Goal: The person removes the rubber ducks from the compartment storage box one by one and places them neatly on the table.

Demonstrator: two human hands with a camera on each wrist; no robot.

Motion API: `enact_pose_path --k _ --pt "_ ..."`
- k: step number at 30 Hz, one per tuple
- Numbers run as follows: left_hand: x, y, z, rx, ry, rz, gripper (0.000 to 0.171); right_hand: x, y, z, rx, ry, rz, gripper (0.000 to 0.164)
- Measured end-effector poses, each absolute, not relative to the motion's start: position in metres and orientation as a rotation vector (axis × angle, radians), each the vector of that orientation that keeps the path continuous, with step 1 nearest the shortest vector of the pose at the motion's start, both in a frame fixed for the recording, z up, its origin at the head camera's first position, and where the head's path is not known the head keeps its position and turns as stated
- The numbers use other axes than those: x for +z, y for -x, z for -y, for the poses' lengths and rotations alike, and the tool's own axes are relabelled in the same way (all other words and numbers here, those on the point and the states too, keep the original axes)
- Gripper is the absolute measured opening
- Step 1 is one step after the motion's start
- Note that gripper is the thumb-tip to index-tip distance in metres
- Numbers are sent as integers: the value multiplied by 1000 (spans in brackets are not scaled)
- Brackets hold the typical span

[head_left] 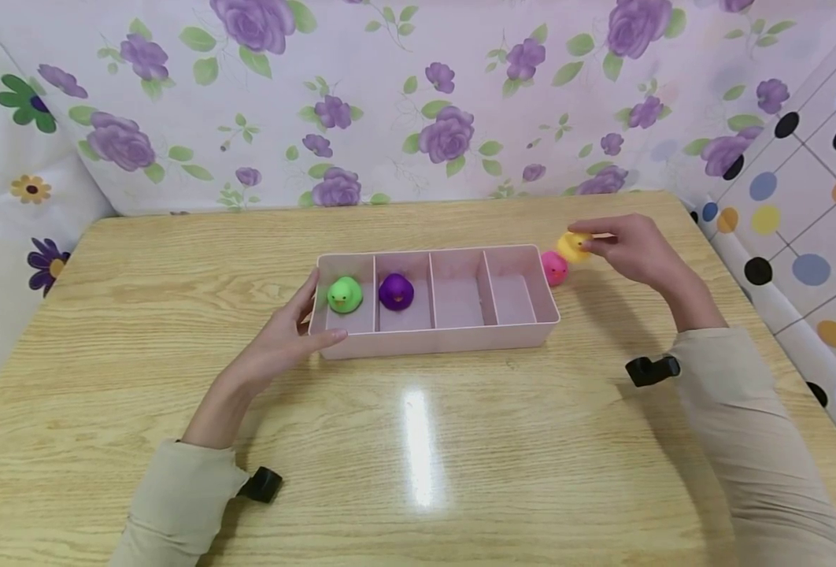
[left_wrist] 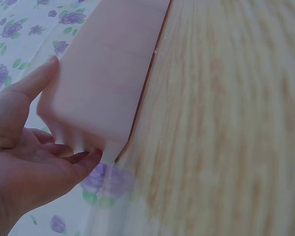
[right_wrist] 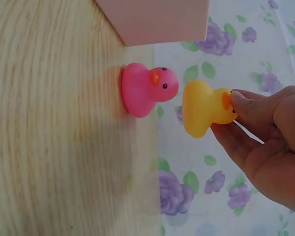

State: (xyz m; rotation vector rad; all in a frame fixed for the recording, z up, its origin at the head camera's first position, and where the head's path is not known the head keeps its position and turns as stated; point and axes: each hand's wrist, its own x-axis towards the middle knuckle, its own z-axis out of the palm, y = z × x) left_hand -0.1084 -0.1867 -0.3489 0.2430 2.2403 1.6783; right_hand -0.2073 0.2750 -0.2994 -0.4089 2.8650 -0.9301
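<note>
A pale pink divided box [head_left: 439,340] lies lengthwise on the table. My left hand [head_left: 286,335] grips its left end, thumb at the front rim and fingers round the end wall. The box's leftmost compartment holds a green rubber duck [head_left: 345,295]; a purple rubber duck [head_left: 396,292] sits in the one beside it. Off the box's right end, my right hand [head_left: 634,246] pinches a yellow rubber duck [right_wrist: 199,108] by its head. In the right wrist view that duck is raised off the table. A pink rubber duck [right_wrist: 137,90] stands upright on the table close to the box's right end.
The wooden table [head_left: 418,441] stretches out around the box. Behind it hangs a purple-flowered cloth [head_left: 382,102], and a dotted cloth [head_left: 808,236] borders the right side. Each sleeve carries a small black device near the cuff.
</note>
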Motion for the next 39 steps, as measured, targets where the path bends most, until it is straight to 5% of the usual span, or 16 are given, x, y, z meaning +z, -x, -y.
enact_pose_path --k 39 --pt "-350 110 187 1667 -246 -2256 97 -337 209 -306 -965 221 -2754 37"
